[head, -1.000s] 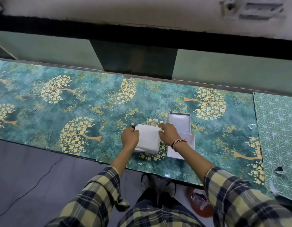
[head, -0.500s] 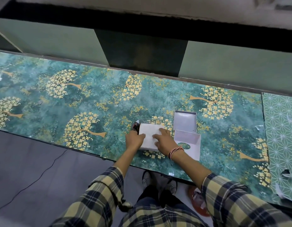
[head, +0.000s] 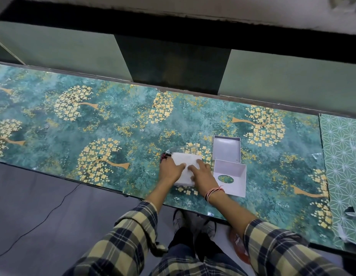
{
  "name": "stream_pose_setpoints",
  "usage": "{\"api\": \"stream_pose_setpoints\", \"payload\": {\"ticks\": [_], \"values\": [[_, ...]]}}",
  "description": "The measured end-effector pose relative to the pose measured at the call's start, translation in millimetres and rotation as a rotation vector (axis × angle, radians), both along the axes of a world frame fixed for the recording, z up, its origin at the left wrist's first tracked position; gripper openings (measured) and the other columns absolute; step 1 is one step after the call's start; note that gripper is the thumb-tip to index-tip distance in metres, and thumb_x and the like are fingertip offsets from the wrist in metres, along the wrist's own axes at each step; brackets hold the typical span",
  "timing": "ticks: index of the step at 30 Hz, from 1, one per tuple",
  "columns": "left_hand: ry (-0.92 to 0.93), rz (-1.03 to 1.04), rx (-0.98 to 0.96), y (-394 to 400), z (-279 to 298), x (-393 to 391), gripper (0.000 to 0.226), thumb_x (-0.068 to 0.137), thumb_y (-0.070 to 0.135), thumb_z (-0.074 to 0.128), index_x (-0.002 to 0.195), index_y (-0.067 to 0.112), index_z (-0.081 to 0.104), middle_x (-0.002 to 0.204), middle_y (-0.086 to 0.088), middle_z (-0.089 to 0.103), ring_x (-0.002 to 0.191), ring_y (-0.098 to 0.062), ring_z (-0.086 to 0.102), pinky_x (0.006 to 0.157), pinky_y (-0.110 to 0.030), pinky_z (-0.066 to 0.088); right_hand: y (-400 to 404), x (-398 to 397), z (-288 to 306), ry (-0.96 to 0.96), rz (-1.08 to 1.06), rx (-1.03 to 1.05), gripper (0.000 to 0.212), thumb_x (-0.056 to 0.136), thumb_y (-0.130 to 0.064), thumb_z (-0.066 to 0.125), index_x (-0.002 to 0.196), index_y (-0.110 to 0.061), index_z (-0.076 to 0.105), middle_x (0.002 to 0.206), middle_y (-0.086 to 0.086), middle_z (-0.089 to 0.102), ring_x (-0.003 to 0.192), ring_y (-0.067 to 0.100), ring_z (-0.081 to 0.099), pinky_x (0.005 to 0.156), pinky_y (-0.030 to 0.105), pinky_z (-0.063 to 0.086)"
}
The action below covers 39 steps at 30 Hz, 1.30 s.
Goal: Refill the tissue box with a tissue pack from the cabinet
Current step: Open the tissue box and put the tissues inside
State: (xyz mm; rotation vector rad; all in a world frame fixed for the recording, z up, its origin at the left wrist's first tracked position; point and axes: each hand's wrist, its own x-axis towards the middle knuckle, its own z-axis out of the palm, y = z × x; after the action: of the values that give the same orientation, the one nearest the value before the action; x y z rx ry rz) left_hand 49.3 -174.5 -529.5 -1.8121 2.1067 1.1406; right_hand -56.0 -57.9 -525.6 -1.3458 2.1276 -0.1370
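Two hands lay flat on the white tissue stack [head: 186, 165], pressing it to the patterned table [head: 113, 124] near the front edge; neither gripped it. The left hand [head: 170, 170] covered its left side, the right hand [head: 203, 173] its near right corner. Clear wrapper [head: 174, 150] peeked out just beyond the left hand. Just right of the right hand sat the box lid [head: 230, 177], upturned, and beyond it the box base [head: 226, 149]. The step seemed to be squaring the tissues; next would call for lifting them whole into the base.

A white tissue stack [head: 186, 167] lies flat on the green floral counter [head: 93, 126], clear wrapper [head: 174, 150] peeled back at its far end. Just right, the white tissue box [head: 231, 179] lies open, oval slot downward, its lid [head: 227, 149] touching behind.
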Motion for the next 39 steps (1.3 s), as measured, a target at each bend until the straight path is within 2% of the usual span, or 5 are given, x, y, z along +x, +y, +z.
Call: {"api": "stream_pose_setpoints", "payload": {"ticks": [15, 27, 33, 36, 39], "values": [[0.105, 0.164, 0.321, -28, -10, -2, 0.074, 0.069, 0.05, 0.088, 0.123, 0.004, 0.066, 0.123, -0.013, 0.07, 0.111, -0.035, 0.068, 0.091, -0.048, 0.059, 7, 4, -8, -0.042, -0.05, -0.014, 0.051, 0.097, 0.006, 0.048, 0.14, -0.02, 0.044, 0.165, 0.019, 0.017, 0.141, 0.044, 0.032, 0.107, 0.049, 0.043], [0.528, 0.323, 0.432, 1, 24, 15, 0.046, 0.081, 0.023, 0.083, 0.119, 0.003, 0.066, 0.108, -0.016, 0.075, 0.087, -0.029, 0.073, 0.062, -0.038, 0.062, 11, -18, 14, -0.186, -0.316, -0.322, 0.032, 0.104, -0.014, 0.044, 0.134, -0.009, 0.054, 0.142, 0.018, 0.054, 0.128, 0.034, 0.053, 0.11, 0.042, 0.042], [0.779, 0.318, 0.64, -5, 66, 15, 0.049, 0.086, 0.02, 0.077, 0.127, -0.002, 0.062, 0.118, -0.023, 0.073, 0.094, -0.034, 0.072, 0.068, -0.043, 0.062, -1, -41, 67, -0.892, -0.978, -0.312, 0.058, 0.099, -0.069, 0.029, 0.095, -0.022, 0.063, 0.093, 0.009, 0.069, 0.08, 0.024, 0.064, 0.075, 0.036, 0.051], [0.811, 0.264, 0.675, 3, 80, 5, 0.047, 0.085, 0.022, 0.077, 0.126, 0.002, 0.063, 0.111, -0.017, 0.076, 0.096, -0.033, 0.072, 0.073, -0.042, 0.061, 3, -43, 74, -1.249, -1.014, -0.227, 0.084, 0.093, -0.079, 0.022, 0.122, -0.017, 0.071, 0.111, 0.013, 0.077, 0.095, 0.032, 0.074, 0.078, 0.041, 0.06], [0.808, 0.237, 0.647, 15, 85, -6, 0.04, 0.09, 0.025, 0.073, 0.125, 0.007, 0.066, 0.108, -0.011, 0.078, 0.093, -0.028, 0.074, 0.07, -0.036, 0.06, 7, -39, 74, -1.275, -1.054, -0.291, 0.086, 0.088, -0.083, 0.028, 0.133, -0.021, 0.066, 0.125, 0.013, 0.073, 0.114, 0.037, 0.069, 0.094, 0.052, 0.058]]}}
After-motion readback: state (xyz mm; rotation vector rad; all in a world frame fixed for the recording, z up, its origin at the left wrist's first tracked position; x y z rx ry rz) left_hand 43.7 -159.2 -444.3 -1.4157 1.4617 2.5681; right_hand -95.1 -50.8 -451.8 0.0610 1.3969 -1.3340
